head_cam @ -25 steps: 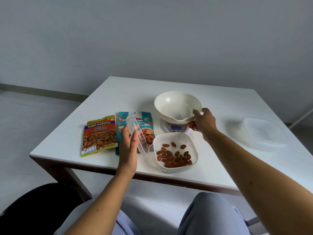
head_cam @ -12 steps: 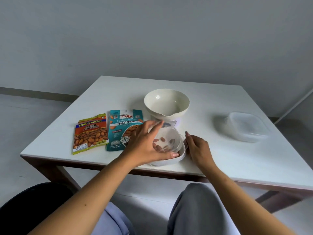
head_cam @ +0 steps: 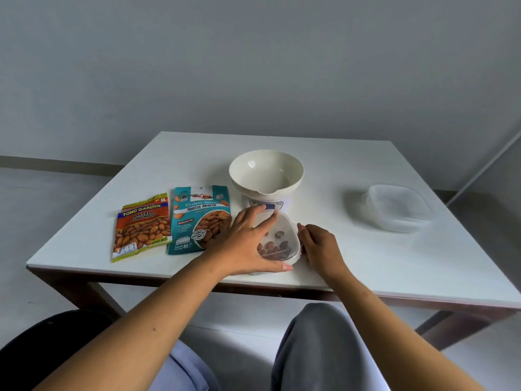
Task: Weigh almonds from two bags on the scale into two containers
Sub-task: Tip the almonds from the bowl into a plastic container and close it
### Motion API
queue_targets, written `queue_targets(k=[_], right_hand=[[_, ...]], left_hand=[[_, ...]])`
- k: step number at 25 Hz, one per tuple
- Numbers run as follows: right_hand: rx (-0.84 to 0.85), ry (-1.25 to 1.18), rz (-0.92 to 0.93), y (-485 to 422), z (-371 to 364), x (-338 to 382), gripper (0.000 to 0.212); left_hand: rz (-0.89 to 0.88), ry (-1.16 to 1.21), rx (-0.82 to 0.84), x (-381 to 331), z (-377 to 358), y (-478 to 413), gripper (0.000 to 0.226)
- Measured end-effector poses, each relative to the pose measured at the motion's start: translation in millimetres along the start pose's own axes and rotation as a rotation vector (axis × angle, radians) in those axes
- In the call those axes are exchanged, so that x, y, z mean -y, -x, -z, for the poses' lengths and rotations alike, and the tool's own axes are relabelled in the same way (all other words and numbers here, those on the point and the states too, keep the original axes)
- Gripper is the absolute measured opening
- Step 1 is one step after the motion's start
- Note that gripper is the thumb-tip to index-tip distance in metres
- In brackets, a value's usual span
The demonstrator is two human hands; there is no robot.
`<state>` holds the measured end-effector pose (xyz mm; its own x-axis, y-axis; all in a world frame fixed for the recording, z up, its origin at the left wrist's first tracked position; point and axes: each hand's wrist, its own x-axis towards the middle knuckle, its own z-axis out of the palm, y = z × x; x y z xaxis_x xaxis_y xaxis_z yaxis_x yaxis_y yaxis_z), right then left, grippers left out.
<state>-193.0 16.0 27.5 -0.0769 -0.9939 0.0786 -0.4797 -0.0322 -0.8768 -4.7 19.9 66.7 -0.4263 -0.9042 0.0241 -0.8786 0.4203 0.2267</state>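
A clear plastic container [head_cam: 284, 235] with several almonds inside sits near the table's front edge, a clear lid lying on top of it. My left hand [head_cam: 248, 244] lies spread flat over the lid, fingers apart. My right hand [head_cam: 318, 246] touches the container's right side. Behind it stands the scale [head_cam: 266, 204] with an empty cream bowl [head_cam: 266, 172] on top. An orange salted almonds bag [head_cam: 142, 227] and a teal roasted almonds bag [head_cam: 198, 218] lie flat to the left. A second clear container [head_cam: 397, 207] with its lid on sits at the right.
The white table [head_cam: 366, 258] ends just in front of the almond container. My knees are under the front edge. A grey wall stands behind the table.
My left hand brought the clear lid down from beside the teal bag onto the almond container. My right hand left the bowl and came to the container's right side.
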Motion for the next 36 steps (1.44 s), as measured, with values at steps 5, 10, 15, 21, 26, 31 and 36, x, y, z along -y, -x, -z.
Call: queue_targets(k=[5, 10, 15, 21, 26, 31, 36], right_hand=[[-0.166, -0.016, -0.074, -1, 25, -11, 0.043], [-0.343, -0.146, 0.007, 12, 49, -23, 0.022], [-0.272, 0.085, 0.201, 10, 58, -39, 0.044], [-0.267, 0.180, 0.164, -24, 62, -41, 0.047], [-0.284, 0.170, 0.159, -52, 64, -51, 0.048], [-0.297, 0.182, 0.166, -60, 62, -56, 0.048], [-0.294, 0.202, 0.141, -55, 62, -53, 0.050]], left_hand=[[-0.055, 0.213, -0.192, -11, -28, 12, 0.094], [-0.111, 0.304, -0.221, -44, -48, -16, 0.091], [-0.142, 0.363, -0.265, -67, -59, -56, 0.083], [-0.126, 0.341, -0.310, -67, -74, -101, 0.078], [-0.128, 0.271, -0.375, -62, -82, -135, 0.079], [-0.166, 0.252, -0.420, -57, -84, -143, 0.078], [-0.160, 0.331, -0.435, -52, -81, -135, 0.079]])
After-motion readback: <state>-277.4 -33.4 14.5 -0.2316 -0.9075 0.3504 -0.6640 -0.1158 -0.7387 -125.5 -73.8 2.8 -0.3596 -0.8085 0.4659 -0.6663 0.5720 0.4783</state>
